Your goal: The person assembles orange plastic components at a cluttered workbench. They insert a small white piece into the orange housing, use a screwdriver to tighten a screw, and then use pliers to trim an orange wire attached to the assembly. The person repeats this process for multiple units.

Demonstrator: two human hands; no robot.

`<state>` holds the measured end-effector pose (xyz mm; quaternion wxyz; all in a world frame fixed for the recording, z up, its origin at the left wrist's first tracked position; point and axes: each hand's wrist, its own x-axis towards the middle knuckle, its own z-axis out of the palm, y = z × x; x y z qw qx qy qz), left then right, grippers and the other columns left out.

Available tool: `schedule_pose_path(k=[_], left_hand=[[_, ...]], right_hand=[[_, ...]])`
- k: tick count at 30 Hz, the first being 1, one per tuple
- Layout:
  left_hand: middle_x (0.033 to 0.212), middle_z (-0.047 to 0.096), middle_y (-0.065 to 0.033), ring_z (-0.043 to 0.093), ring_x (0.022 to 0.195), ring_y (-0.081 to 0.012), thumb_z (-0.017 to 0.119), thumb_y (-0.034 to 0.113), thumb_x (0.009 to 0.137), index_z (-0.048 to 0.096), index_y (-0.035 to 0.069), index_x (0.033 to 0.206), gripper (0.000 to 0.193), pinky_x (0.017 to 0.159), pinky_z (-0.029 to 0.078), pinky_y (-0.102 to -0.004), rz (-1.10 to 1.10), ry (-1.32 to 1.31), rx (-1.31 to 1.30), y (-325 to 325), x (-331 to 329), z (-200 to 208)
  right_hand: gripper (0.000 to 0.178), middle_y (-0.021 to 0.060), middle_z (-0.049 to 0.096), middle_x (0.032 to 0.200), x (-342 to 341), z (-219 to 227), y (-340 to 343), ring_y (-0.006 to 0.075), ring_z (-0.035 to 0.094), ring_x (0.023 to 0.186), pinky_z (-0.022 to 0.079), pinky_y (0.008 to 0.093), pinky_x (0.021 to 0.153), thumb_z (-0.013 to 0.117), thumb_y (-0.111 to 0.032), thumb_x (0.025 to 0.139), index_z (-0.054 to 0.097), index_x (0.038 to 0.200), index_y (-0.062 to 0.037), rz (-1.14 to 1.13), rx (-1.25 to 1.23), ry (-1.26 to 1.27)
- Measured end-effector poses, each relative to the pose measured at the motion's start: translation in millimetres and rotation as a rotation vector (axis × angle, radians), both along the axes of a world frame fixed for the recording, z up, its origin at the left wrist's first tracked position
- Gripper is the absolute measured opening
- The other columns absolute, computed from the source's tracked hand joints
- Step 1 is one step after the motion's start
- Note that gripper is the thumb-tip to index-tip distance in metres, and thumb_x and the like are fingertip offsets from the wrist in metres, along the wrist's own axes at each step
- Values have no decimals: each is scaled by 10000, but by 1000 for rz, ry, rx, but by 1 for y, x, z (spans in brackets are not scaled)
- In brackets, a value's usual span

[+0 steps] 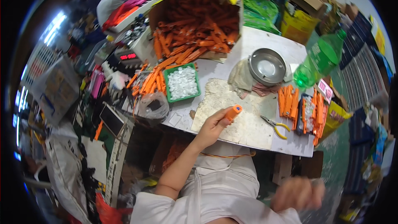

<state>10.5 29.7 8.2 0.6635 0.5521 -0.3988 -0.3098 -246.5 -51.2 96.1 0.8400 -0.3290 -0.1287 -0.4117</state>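
My left hand (210, 129) is closed around a long orange plastic piece (233, 113), holding it above the worn pale board (257, 130) with its open end facing up. My right hand (300, 193) is off the table's front edge at the lower right, smeared by motion, so its fingers cannot be made out. Between the hands, pliers (276, 127) with yellow handles lie on the board's right part. A green tray (167, 84) of small white plastic parts sits left of the board. Similar orange pieces (287, 101) lie in a group to the right.
A big box (237, 4) heaped with orange pieces stands at the back. Behind the board is a round metal bowl (256, 67) on a cloth. A green bottle (321, 58) leans at the right. A phone (112, 120) lies at the left. Another person (108, 4) sits far left.
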Motion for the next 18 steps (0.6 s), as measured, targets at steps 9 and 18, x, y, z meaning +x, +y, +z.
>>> schedule_pose_path(k=[9, 18], left_hand=[[982, 571, -31, 501, 863, -99, 515, 348, 945, 412, -4, 1355, 550, 802, 421, -234, -43, 73, -27, -16, -14, 1], [983, 556, -35, 499, 878, -109, 513, 344, 948, 427, -14, 1335, 534, 839, 419, -249, -80, 82, -25, -18, -14, -5]], right_hand=[[181, -2, 561, 1037, 3, 42, 26, 126, 537, 855, 437, 286, 734, 463, -292, 941, 528, 1075, -189, 200, -683, -840], [239, 36, 568, 1074, 7, 34, 21, 183, 558, 889, 460, 332, 746, 489, -321, 930, 510, 1123, -182, 304, -708, -808]])
